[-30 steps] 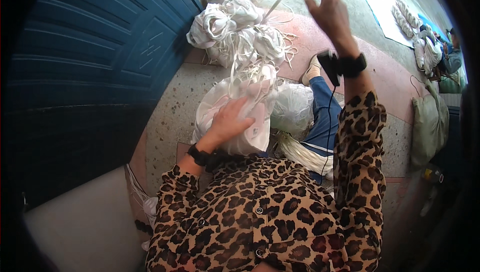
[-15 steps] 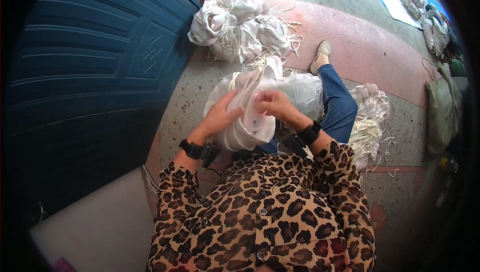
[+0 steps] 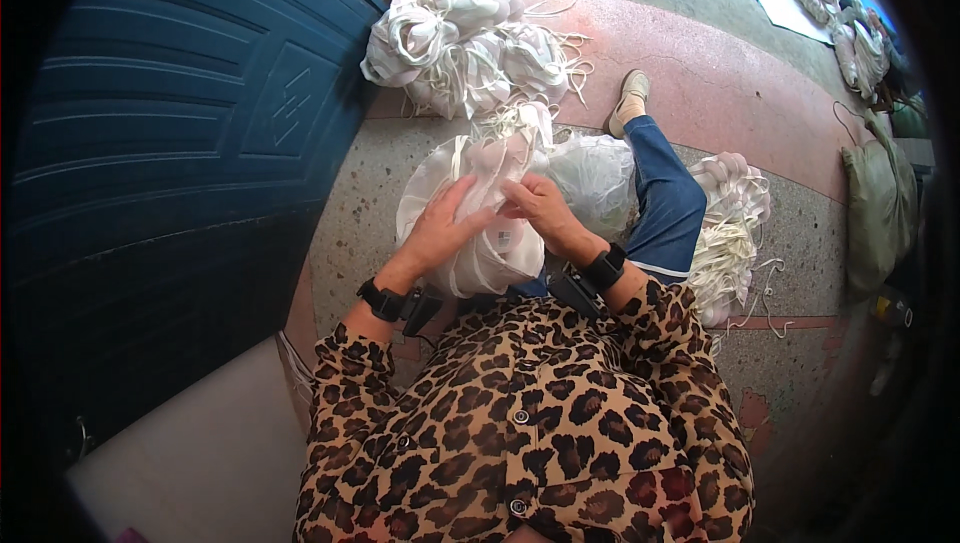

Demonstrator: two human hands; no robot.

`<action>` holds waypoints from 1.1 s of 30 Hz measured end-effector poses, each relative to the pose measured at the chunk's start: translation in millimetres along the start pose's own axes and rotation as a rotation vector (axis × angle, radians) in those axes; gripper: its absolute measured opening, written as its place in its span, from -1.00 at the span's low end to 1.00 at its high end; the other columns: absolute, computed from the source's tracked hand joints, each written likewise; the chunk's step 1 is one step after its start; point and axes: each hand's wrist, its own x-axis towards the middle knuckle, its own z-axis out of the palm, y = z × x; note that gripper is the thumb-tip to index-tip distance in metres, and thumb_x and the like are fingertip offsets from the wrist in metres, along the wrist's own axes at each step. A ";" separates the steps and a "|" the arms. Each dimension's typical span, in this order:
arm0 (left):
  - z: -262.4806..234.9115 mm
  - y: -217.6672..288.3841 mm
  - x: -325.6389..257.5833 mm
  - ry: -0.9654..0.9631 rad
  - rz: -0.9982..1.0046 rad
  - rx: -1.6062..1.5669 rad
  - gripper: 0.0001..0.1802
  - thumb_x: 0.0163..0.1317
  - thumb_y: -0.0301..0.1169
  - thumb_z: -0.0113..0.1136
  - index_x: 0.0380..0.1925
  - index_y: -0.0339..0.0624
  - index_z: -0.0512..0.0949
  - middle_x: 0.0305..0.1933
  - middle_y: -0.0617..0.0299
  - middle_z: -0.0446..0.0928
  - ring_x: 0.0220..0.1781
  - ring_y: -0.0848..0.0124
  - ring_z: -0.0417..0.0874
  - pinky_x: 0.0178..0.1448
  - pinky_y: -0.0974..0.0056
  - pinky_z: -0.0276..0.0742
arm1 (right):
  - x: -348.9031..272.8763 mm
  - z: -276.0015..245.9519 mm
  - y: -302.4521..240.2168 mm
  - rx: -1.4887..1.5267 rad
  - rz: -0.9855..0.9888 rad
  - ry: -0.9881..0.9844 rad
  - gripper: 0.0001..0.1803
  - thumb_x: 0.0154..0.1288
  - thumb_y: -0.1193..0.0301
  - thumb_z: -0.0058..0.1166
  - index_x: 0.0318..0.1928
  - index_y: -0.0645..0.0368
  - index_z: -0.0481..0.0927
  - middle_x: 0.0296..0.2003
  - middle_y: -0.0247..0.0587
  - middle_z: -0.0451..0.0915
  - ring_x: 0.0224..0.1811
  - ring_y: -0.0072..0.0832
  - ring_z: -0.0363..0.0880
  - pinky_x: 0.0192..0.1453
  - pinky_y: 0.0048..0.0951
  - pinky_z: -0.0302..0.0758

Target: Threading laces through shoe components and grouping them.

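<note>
**White bundle in lap, both hands on it**

White bundle (image 3: 490, 233) of cloth and strips sits on the person's lap, just in front of the leopard-print shirt (image 3: 530, 423). Left hand (image 3: 440, 233) lies on the bundle's left face, fingers spread and pressing the fabric, not clenched. Right hand (image 3: 540, 208) is at the top centre, fingertips pinching a fold or strip of the white material; exact piece too small to tell. The two hands nearly touch at the fingertips.

Edges and room:
- Left: blue door (image 3: 170, 163) close beside the bundle, only a narrow strip of speckled floor (image 3: 350, 243) between.
- Ahead: heap of white bundles (image 3: 460, 43) just beyond, loose strips trailing toward the lap bundle.
- Right: clear plastic bag (image 3: 600, 178) touching the bundle, then the outstretched leg in blue jeans (image 3: 665, 203); another pile of white strips (image 3: 730, 233) beside the leg.
- Far right: grey-green sack (image 3: 880, 208), well apart.
- Open floor mainly on the pink band (image 3: 720, 93) ahead and to the right.
</note>
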 end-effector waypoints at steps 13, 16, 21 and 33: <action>3.6 2.9 -4.9 0.035 0.029 0.026 -0.19 0.31 -0.03 0.26 0.41 -0.31 0.30 0.40 -0.20 0.36 0.48 0.01 0.34 0.52 0.08 0.22 | -43.7 29.3 -5.5 -0.485 -0.252 -0.114 -0.49 0.30 0.08 0.25 -0.11 0.34 0.51 -0.30 -0.12 0.56 -0.23 -0.39 0.55 -0.14 -0.36 0.50; 0.6 0.6 -9.3 0.027 0.067 -0.014 -0.20 0.32 -0.05 0.26 0.41 -0.31 0.30 0.42 -0.21 0.35 0.49 0.02 0.33 0.52 0.07 0.22 | -47.4 23.1 7.7 -0.323 -0.161 -0.173 -0.52 0.29 0.24 0.25 0.03 0.37 0.49 -0.18 -0.10 0.60 -0.12 -0.41 0.57 -0.01 -0.35 0.51; -16.4 -12.4 -14.0 0.051 -0.056 -0.223 -0.14 0.27 -0.05 0.31 0.43 -0.32 0.25 0.42 -0.21 0.35 0.48 0.00 0.36 0.51 0.09 0.25 | -72.2 -7.8 -4.5 0.070 -0.018 -0.304 -0.50 0.40 0.46 0.14 0.29 0.36 0.42 0.15 -0.20 0.57 0.18 -0.48 0.53 0.32 -0.39 0.45; -9.7 16.5 -4.1 0.061 0.011 0.101 -0.07 0.13 0.02 0.37 0.39 -0.31 0.31 0.38 -0.18 0.41 0.43 0.00 0.42 0.46 0.07 0.32 | -48.6 -4.9 21.5 0.033 -0.013 -0.317 -0.62 0.36 0.38 0.22 0.12 0.28 0.53 -0.07 -0.32 0.62 -0.02 -0.61 0.51 0.10 -0.47 0.48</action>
